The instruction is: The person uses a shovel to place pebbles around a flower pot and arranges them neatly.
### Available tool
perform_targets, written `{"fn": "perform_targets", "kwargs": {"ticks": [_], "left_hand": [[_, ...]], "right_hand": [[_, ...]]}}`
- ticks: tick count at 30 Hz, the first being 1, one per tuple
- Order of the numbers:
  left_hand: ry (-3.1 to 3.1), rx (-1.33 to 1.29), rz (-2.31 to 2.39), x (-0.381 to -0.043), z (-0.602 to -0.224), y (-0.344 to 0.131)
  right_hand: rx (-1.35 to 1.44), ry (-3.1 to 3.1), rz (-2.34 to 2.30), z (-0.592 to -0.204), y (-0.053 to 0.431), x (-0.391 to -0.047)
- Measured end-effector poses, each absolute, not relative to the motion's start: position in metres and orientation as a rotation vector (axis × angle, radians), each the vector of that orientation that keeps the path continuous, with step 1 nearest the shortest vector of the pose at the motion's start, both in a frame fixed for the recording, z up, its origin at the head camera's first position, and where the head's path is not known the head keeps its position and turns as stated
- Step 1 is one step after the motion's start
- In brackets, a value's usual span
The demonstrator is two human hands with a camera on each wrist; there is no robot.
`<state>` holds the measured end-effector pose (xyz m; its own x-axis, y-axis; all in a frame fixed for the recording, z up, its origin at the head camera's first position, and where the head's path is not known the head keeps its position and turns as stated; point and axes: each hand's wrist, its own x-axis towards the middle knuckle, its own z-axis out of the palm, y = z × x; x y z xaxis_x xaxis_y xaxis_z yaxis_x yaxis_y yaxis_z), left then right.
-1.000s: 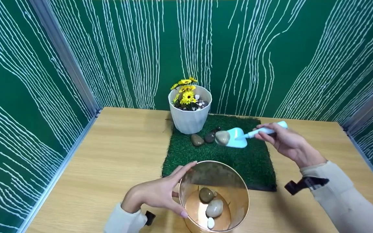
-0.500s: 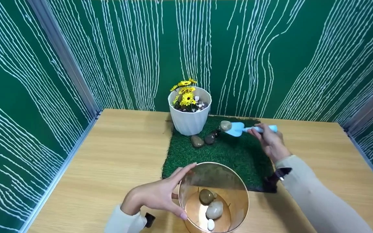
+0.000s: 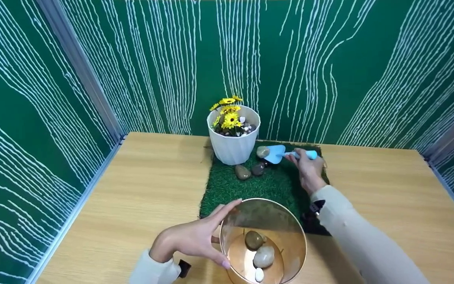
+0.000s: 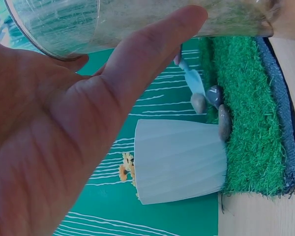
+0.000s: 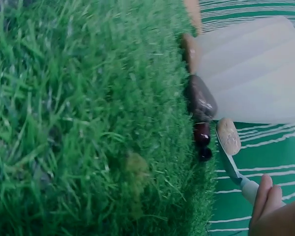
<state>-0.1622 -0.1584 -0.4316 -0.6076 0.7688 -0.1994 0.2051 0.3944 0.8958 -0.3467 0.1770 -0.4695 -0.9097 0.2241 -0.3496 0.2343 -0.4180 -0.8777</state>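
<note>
My left hand (image 3: 195, 238) holds a clear glass cylinder (image 3: 292, 232) by its rim and side, thumb and fingers spread around it. Inside lie a brown stone (image 3: 253, 240), a larger pale stone (image 3: 264, 257) and a small white one (image 3: 259, 274). With my right hand (image 3: 309, 169) I grip the handle of a light blue trowel (image 3: 276, 154). A beige stone (image 5: 229, 136) sits at the tip of its blade, raised above the turf beside the white pot (image 3: 233, 150). Below the blade, dark stones (image 5: 202, 98) rest on the grass.
Yellow flowers (image 3: 231, 120) and pebbles fill the top of the pot. It stands at the back corner of a green artificial turf mat (image 3: 246, 193), with a brown stone (image 3: 242, 172) before it. Green, white-lined panels (image 3: 298, 71) enclose the wooden table (image 3: 160, 177).
My right hand has carried the trowel and its stone back, then left toward the pot. My left hand stays on the glass cylinder.
</note>
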Motion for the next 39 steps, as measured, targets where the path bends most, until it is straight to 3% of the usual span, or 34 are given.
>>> {"fn": "perform_targets", "kwargs": {"ticks": [12,24,39], "left_hand": [[2.068,0.834,1.188,-0.16,-0.431,-0.157],[2.057,0.832,1.187,-0.161,-0.431,-0.158],[2.086,0.857,1.168,-0.162,-0.428,-0.158]], "right_hand": [[0.388,2.394,-2.28,-0.473,0.176,-0.337],[0.199,1.776,-2.621,-0.425,0.206,-0.274],[-0.256,1.927,-2.273,-0.362,0.221,-0.188]]}}
